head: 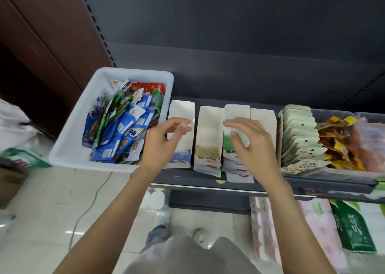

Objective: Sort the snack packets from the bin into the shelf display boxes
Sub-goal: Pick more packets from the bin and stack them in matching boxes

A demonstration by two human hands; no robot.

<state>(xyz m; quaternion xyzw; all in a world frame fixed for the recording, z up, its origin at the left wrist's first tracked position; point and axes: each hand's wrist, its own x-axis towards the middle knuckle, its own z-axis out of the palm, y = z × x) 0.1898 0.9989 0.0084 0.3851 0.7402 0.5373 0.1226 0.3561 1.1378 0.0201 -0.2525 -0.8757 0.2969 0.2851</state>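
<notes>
**Shop shelf, bin of snacks on the left, both hands over the boxes**

Dark grey shelf (200, 182) in a shop, with a dark back panel behind it and pale glossy floor tiles (62, 200) below. A white plastic bin (68, 146) sits at the left end of the shelf, hanging over the edge a bit, and it's stuffed with snack packets (123, 128), mostly blue ones plus some green and red, all jumbled.

Right beside the bin are four narrow white display boxes (208, 125) in a row. The three on the left have packets at their front ends; the fourth is mostly hidden by the arm.

The left hand (164, 142) hovers over the first box (181, 111) next to the bin, fingers loosely curled. Can't tell if it's actually got anything in it.

The right hand (250, 140) is over the third box (237, 111), fingers bent around a pale green packet (242, 138), thumb on top of it.

Further right there's a row of pale packets standing on edge (300, 136), then a clear tub with yellow and brown packets (337, 142). Under the shelf sit pink and green wrapped packs (320, 228). The person's shoes (200, 235) show at the bottom.
</notes>
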